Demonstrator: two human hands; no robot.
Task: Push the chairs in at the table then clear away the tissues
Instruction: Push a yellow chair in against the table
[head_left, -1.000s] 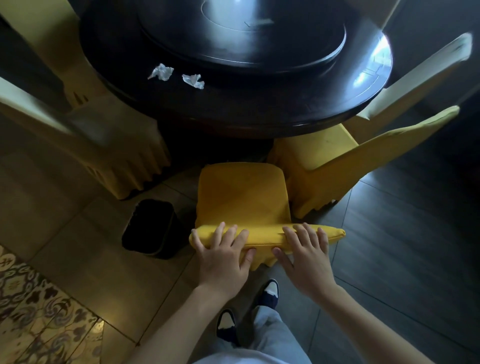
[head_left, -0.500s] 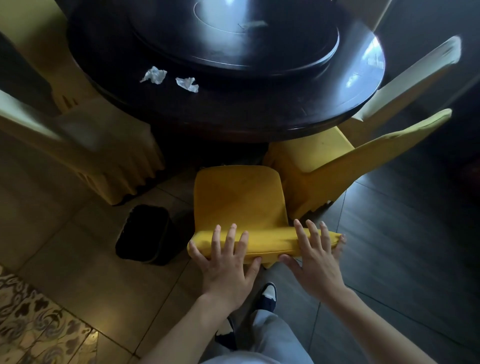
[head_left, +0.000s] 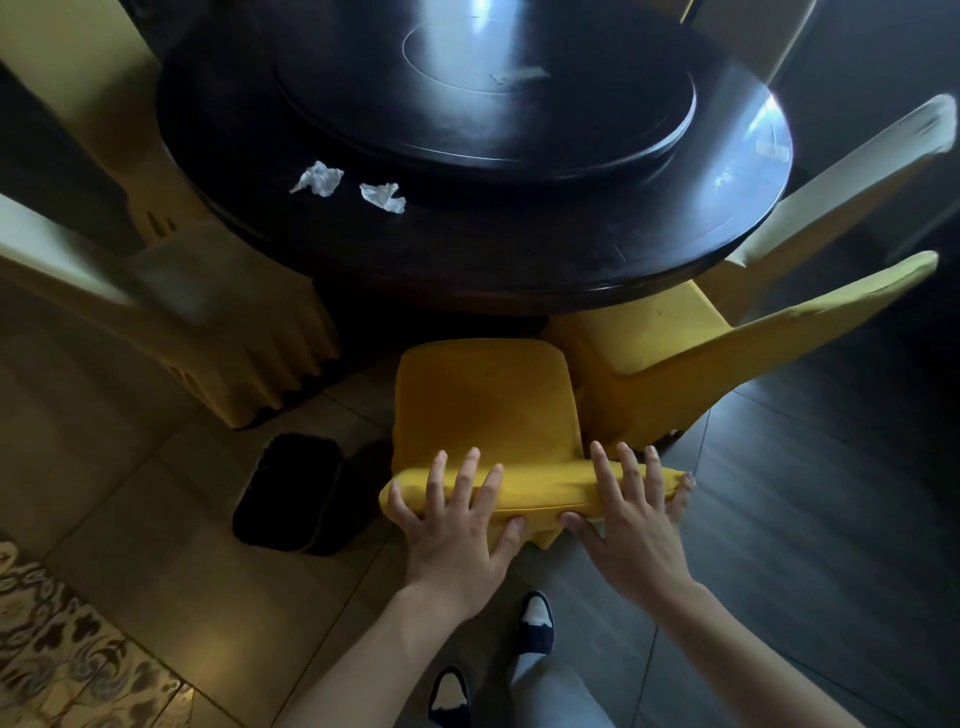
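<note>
- Chair directly ahead of both hands, seat partly short of the table.
- Left hand, right hand: fingers spread flat on the backrest top.
- Step: pushing in. Next: steady forward shove.
- Tissues beyond, on the table.

Restaurant dining room: round table with turntable, covered chairs.
</note>
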